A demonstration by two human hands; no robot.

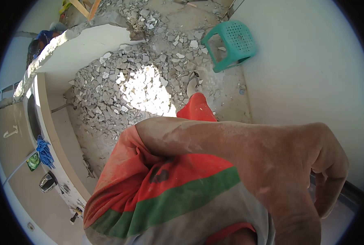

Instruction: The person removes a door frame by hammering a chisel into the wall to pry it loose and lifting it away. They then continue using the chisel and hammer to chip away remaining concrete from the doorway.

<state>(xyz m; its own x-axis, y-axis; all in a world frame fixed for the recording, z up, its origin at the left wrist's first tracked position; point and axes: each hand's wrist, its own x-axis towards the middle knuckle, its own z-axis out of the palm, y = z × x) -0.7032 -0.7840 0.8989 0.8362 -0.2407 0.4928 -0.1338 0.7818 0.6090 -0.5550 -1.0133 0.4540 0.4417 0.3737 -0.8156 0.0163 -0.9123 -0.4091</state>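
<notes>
My left hand (300, 159) reaches across from the left, very close to the camera, with grey dust on its forearm. Its fingers bend downward at the right, and the thumb stands apart from them, toward the bottom edge. I see nothing held between them. Below the arm is my shirt (182, 188), with red, green and grey bands. Past the forearm show a red trouser leg (197, 107) and a dusty foot (192, 85) on the floor. My right hand is out of sight.
Broken rubble (108, 85) covers much of the floor. A green plastic stool (233, 43) stands by the right wall (296, 65). At left, a partly broken wall (88, 43) has a jagged edge; a person (45, 38) is beyond it. Blue cord (44, 153) hangs nearby.
</notes>
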